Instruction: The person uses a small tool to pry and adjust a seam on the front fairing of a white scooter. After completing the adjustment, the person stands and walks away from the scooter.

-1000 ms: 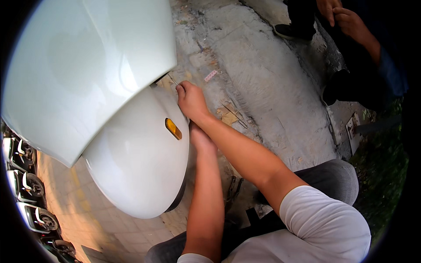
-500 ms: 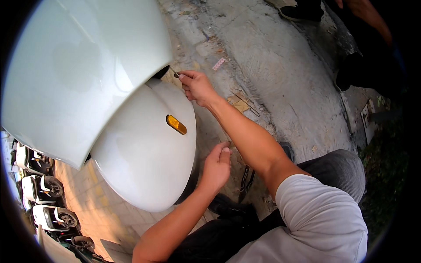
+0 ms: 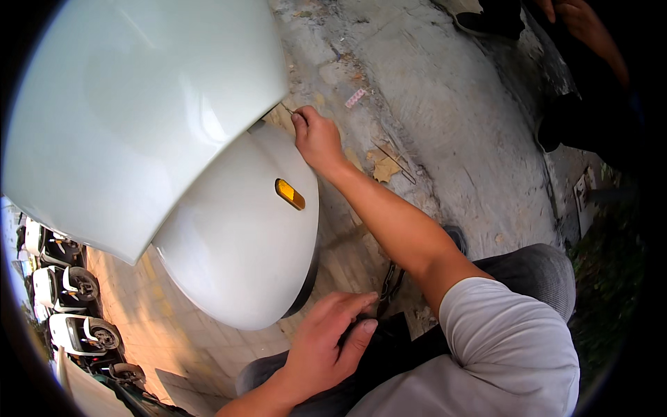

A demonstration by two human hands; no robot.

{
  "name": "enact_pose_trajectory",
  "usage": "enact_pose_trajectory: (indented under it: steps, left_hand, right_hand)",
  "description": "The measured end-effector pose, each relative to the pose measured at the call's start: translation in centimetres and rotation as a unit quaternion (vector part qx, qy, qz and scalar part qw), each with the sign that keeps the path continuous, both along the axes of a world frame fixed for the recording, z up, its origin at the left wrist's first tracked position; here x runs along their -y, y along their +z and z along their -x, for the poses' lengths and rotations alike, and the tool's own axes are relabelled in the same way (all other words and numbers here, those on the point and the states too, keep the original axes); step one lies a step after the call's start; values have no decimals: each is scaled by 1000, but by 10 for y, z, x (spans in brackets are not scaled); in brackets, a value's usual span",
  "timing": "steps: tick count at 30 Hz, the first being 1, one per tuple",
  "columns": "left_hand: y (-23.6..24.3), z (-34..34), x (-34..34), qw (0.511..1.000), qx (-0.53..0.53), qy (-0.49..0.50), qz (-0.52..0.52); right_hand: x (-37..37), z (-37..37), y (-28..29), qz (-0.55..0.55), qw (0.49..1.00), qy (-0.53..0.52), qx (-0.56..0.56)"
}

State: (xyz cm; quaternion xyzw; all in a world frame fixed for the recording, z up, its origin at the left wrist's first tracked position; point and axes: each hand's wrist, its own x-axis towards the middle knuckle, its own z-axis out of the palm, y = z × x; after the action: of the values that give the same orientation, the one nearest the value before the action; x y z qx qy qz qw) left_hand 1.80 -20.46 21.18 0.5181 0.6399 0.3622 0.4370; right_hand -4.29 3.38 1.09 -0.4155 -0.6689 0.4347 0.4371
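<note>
My right hand (image 3: 317,139) pinches a thin metal piece (image 3: 286,108) at the corner gap between a large glossy white body panel (image 3: 139,90) and a rounded white lower cover (image 3: 222,243). An amber oval reflector (image 3: 290,194) is on that cover, below my right hand. My left hand (image 3: 332,333) hangs low, beside the cover's bottom end, with fingers loosely bent, thumb apart and nothing visible in it. Part of a dark metal object (image 3: 391,278) shows on the ground beyond it; I cannot make out what it is.
A bent thin rod (image 3: 399,167) lies by a dry leaf on the concrete (image 3: 472,139), near a small pink strip (image 3: 355,98). Another person's hands (image 3: 577,21) and shoes (image 3: 486,24) are at upper right. Parked white scooters (image 3: 66,333) line the left; dark greenery is at right.
My left hand has pulled away from the cover's side near my right hand, down toward me. My right hand has risen slightly and still grips the thin piece at the gap.
</note>
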Motion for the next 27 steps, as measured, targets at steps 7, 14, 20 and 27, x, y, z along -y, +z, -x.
enact_pose_trajectory:
  steps: [7, 14, 20, 27]
  left_hand:
    - [-9, 8, 3, 997, -71, 5, -18]
    - [-7, 16, -13, 994, -100, -4, -55]
    - [4, 29, -2, 989, -123, 53, -60]
    - [5, 26, 4, 989, -125, 43, -72]
  right_hand:
    - [-38, -13, -9, 461, 785, 296, -290]
    - [-19, 0, 0, 228, 955, 133, -137]
    - [-4, 3, 14, 22, 1000, 17, 9]
    - [-32, -7, 10, 446, 823, 260, -235]
